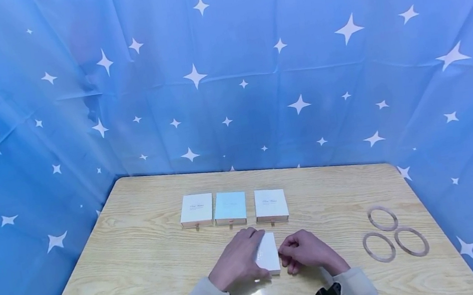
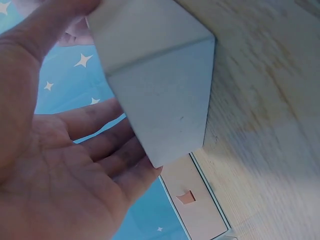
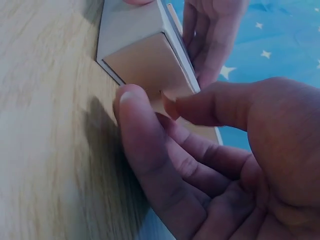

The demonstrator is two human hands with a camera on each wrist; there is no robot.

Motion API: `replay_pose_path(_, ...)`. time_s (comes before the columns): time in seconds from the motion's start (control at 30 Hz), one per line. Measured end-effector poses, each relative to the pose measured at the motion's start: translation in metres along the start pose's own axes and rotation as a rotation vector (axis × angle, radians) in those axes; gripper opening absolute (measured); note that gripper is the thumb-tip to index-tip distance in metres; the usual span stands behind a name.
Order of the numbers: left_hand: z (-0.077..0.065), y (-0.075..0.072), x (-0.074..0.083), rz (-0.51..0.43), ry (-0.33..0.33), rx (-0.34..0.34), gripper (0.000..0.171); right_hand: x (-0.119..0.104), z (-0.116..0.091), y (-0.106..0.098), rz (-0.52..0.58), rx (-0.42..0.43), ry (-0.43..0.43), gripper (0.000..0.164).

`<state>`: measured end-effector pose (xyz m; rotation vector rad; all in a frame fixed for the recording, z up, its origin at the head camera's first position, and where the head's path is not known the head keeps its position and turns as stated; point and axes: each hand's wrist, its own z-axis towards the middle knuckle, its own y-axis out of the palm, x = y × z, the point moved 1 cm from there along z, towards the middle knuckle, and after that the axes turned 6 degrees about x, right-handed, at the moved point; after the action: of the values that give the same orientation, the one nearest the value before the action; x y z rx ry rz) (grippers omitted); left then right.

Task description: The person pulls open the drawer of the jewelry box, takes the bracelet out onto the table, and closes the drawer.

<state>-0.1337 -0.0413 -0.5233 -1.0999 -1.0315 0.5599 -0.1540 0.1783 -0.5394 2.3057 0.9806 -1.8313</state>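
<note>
A small white drawer box [image 1: 269,254] rests on the table in front of the person, turned so its drawer face points right. The left hand [image 1: 239,260] grips it from the left, thumb on the near side and fingers at the far side. In the left wrist view the plain closed back of the box [image 2: 162,100] faces the palm. The right hand [image 1: 304,250] is at the drawer side with curled fingers. In the right wrist view its thumb and fingers pinch at the small pull tab [image 3: 170,106] on the pinkish drawer front [image 3: 145,65]; the drawer sits inside its sleeve.
Behind the hands stand a white box [image 1: 196,208], a light blue box [image 1: 230,206] and another white box [image 1: 270,204] in a row, tabs toward the person. Three rings [image 1: 382,218] lie at the right of the wooden table [image 1: 143,261]. A starry blue curtain [image 1: 248,100] surrounds it.
</note>
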Motion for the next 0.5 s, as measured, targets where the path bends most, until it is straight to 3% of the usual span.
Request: replay_pose_path(0.5,0.0017,-0.0014,0.0007,-0.038,-0.017,-0.004,0.100,-0.0041,0.0063,0.0036,0.042,0.032,0.073,0.027)
